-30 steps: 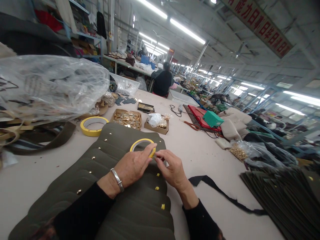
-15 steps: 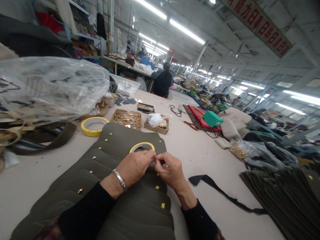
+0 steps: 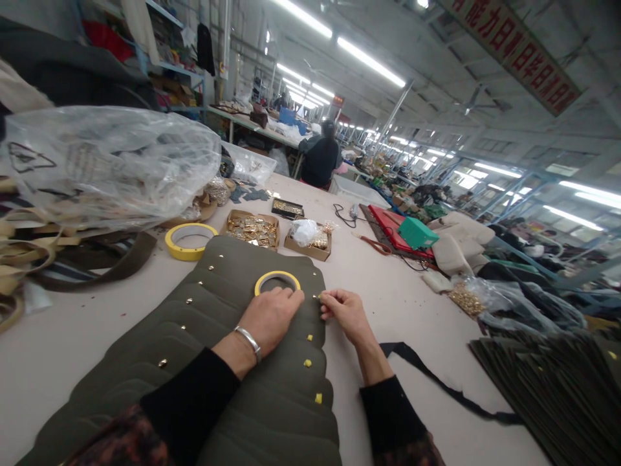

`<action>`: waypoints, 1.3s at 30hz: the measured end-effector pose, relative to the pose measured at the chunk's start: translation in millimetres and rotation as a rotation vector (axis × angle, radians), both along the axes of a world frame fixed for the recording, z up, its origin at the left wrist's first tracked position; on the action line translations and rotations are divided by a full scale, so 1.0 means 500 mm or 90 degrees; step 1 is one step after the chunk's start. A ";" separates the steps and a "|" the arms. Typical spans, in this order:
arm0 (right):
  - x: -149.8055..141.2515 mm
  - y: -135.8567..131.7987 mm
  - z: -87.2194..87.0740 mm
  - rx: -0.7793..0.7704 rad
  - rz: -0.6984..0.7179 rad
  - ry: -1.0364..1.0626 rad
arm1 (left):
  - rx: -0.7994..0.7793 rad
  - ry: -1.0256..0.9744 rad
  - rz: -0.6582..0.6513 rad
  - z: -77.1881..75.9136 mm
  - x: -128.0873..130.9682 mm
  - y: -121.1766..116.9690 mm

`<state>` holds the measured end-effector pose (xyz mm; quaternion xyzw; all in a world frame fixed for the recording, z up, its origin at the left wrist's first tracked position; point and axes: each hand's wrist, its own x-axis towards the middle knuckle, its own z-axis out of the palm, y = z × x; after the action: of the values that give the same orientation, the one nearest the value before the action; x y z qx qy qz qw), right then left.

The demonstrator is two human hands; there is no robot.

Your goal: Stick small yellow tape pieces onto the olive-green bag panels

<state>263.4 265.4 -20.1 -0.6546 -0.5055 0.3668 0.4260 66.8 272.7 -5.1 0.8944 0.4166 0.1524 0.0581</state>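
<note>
My left hand [image 3: 272, 316], with a silver bracelet at the wrist, is closed at the near edge of a roll of yellow tape [image 3: 262, 282]. Its fingers hide part of the roll. My right hand [image 3: 345, 312] pinches a small yellow piece of tape [image 3: 320, 296] beside a gold stud [image 3: 314, 297] at the right edge of a dark olive panel [image 3: 242, 401]. Several olive pieces overlap in this stack. Gold studs [image 3: 189, 301] run along its left side, and bits of yellow tape [image 3: 307, 364] cover spots down its right side.
Behind the panel are another yellow tape roll [image 3: 191, 257], a box of gold hardware [image 3: 252, 228] and a smaller box [image 3: 309, 249]. A plastic bag [image 3: 116, 162] bulges at left. To the right lie a black strip [image 3: 436, 375] and stacked olive pieces [image 3: 538, 395]. A person [image 3: 320, 158] sits farther back.
My hands, earlier pinched together in front of the tape roll, are now apart. The right has moved to the panel's right edge; the left stays by the roll. The view has shifted slightly.
</note>
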 end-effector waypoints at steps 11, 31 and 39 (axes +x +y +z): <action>-0.018 0.019 -0.004 0.030 0.055 -0.301 | -0.033 0.075 0.004 -0.007 0.010 -0.001; -0.027 0.012 0.049 0.043 0.323 -0.753 | -0.028 0.062 -0.004 -0.014 0.005 0.010; -0.065 0.047 0.045 -0.093 0.184 -0.714 | -0.027 0.014 -0.033 0.006 -0.006 0.007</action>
<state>230.7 288.7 2.6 -0.7009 -0.7112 0.0525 -0.0078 63.6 276.3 -1.8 0.9051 0.3969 0.1319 0.0767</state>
